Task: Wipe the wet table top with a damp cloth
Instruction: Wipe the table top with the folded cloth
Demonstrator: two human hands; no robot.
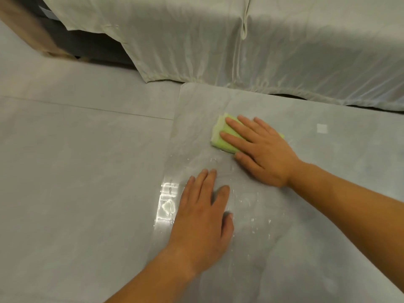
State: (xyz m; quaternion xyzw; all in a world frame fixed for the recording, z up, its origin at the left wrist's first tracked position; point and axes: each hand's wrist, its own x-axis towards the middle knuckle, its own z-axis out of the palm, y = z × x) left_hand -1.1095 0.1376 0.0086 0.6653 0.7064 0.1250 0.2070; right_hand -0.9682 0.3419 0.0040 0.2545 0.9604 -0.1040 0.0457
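Observation:
A grey stone-look table top [317,215] fills the right half of the view, with shiny water streaks and droplets [168,204] near its left edge. A folded light-green cloth [220,136] lies on the table toward its far left corner. My right hand [262,149] presses flat on the cloth, fingers spread over it and pointing left. My left hand [203,219] rests palm down on the wet table, nearer to me, fingers apart and holding nothing.
The table's left edge [172,136] drops to a grey tiled floor [76,171]. A pale sheet [240,40] drapes over furniture just beyond the table's far edge. A small white square [322,128] lies on the table at the right.

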